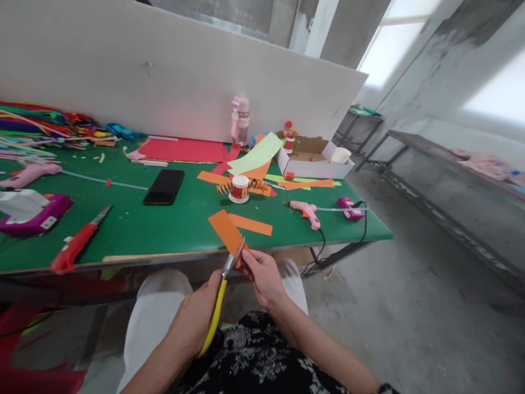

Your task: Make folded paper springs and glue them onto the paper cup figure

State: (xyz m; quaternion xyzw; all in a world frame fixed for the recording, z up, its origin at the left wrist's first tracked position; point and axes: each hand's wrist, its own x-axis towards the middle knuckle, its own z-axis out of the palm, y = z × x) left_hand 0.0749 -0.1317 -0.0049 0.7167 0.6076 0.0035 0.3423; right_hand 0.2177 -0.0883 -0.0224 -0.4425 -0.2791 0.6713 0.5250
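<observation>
My left hand (197, 317) is closed round the yellow handle of a pair of scissors (223, 287), whose blades point up into an orange paper strip (226, 231). My right hand (262, 273) pinches the lower end of that strip, just right of the blades. Both hands hover over my lap, in front of the green table's (135, 230) near edge. A second orange strip (250, 224) lies flat on the table just beyond.
On the table lie a black phone (164, 186), a red utility knife (77, 243), a pink glue gun (305, 210), a small red-and-white cup with orange fringes (239, 189), coloured paper sheets, a white box (314, 158) and pipe cleaners (36, 128) far left.
</observation>
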